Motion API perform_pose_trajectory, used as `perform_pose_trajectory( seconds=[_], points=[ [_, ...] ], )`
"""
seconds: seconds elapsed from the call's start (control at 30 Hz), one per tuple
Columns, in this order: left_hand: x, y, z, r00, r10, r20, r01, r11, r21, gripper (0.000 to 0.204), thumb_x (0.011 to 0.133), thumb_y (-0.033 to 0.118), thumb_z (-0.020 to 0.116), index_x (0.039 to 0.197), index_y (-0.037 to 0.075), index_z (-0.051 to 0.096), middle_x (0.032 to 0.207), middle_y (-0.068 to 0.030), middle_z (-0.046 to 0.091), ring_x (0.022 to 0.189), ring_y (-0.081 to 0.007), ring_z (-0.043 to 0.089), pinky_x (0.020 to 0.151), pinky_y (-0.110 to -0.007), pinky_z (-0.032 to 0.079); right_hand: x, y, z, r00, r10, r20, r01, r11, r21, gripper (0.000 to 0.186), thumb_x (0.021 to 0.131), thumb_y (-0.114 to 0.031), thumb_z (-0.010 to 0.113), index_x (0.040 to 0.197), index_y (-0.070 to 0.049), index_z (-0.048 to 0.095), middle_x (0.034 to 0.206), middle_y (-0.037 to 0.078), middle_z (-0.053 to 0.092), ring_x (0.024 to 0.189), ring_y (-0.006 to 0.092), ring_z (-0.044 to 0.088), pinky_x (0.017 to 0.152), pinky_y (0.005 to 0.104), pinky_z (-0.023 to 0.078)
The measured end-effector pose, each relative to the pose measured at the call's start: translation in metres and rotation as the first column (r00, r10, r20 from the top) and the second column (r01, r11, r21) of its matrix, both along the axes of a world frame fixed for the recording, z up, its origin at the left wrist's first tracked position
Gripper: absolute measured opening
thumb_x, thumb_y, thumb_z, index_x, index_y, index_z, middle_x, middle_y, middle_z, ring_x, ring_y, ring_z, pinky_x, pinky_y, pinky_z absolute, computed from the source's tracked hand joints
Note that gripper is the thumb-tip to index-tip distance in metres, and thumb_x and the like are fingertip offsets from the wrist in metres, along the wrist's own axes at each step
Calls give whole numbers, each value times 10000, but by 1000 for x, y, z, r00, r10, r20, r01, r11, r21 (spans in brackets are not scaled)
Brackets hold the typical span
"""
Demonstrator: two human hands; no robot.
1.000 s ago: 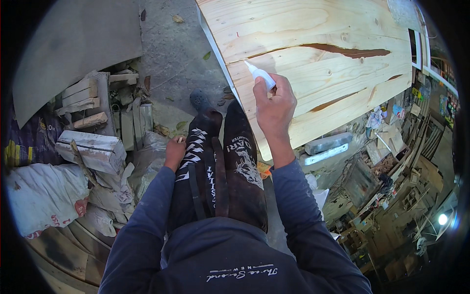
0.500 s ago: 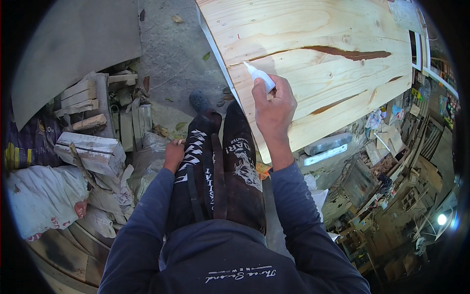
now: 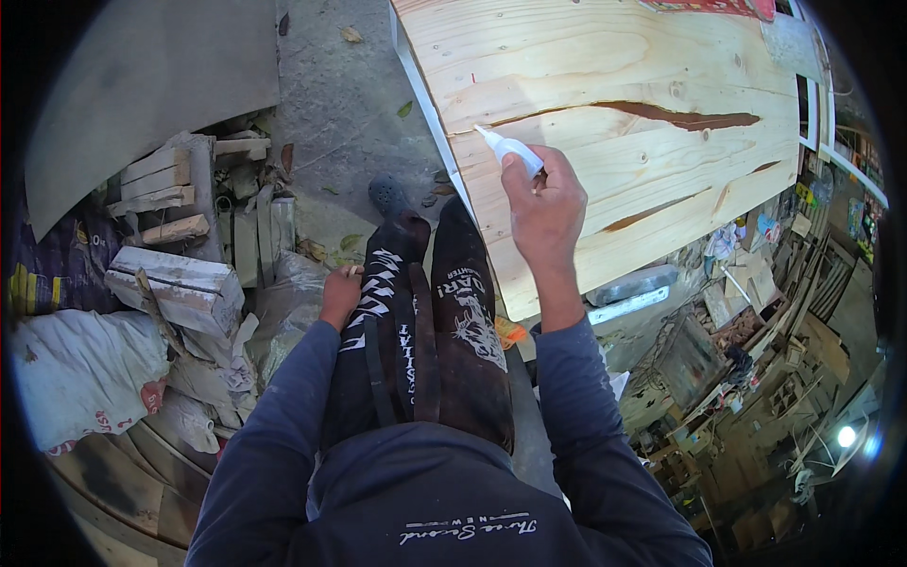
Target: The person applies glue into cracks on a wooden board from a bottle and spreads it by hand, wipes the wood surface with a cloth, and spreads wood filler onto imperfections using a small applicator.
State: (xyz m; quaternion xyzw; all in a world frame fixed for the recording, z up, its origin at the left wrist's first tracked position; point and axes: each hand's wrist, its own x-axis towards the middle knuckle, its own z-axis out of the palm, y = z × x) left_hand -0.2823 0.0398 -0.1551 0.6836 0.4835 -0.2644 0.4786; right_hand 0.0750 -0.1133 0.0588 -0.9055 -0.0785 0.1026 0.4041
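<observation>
My right hand [image 3: 553, 208] is closed round a small white squeeze bottle [image 3: 515, 153] with a narrow pointed nozzle. It is tilted, its tip at the thin end of a crack near the left edge of a pale wooden board [image 3: 605, 57]. Rightward this crack widens into a long brown gap [image 3: 675, 114]; a shorter brown streak [image 3: 652, 210] lies nearer to me. Beside my thigh, my left hand [image 3: 342, 295] has its fingers curled; whatever may be in them is hidden.
Offcuts of wood [image 3: 156, 180], a whitish block [image 3: 175, 288] and a white sack [image 3: 85, 378] are piled at my left. A grey sheet [image 3: 151, 85] lies at the far left. Scrap wood and clutter [image 3: 746, 283] fill the right. Something red [image 3: 709, 6] shows on the board's far edge.
The view has shifted slightly, so the board and my right hand appear a little lower and further right. The nozzle stays at the crack's thin end; my left hand keeps its place.
</observation>
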Motion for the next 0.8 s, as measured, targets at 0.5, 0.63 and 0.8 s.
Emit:
perform_pose_trajectory(
  seconds=[0.5, 0.63, 0.8],
  points=[
    [4, -6, -1, 999, 15, -33, -16, 1000, -16, 291, 887, 146, 614, 1114, 40, 761, 1051, -199, 756, 1005, -341, 722, 879, -415, 541, 32, 29, 5, 909, 354, 219, -348, 935, -66, 183, 838, -120, 767, 966, -9, 698, 866, 160, 685, 751, 326, 681, 664, 433, 547],
    [-7, -4, -12, 998, 63, -23, -64, 997, -44, 295, 887, 147, 611, 1118, 41, 759, 1054, -191, 757, 1004, -337, 722, 878, -413, 541, 28, 31, 3, 925, 320, 205, -316, 947, -55, 185, 835, -106, 760, 970, 1, 695, 865, 166, 679, 758, 333, 674, 670, 438, 542],
    [-4, -6, -11, 999, 36, -41, -37, 999, -20, 298, 886, 158, 611, 1117, 43, 759, 1058, -189, 757, 1006, -339, 720, 887, -410, 539, 29, 25, 4, 934, 281, 220, -277, 960, -51, 188, 836, -108, 758, 979, -2, 697, 865, 163, 681, 761, 333, 673, 672, 437, 542]
  ],
)
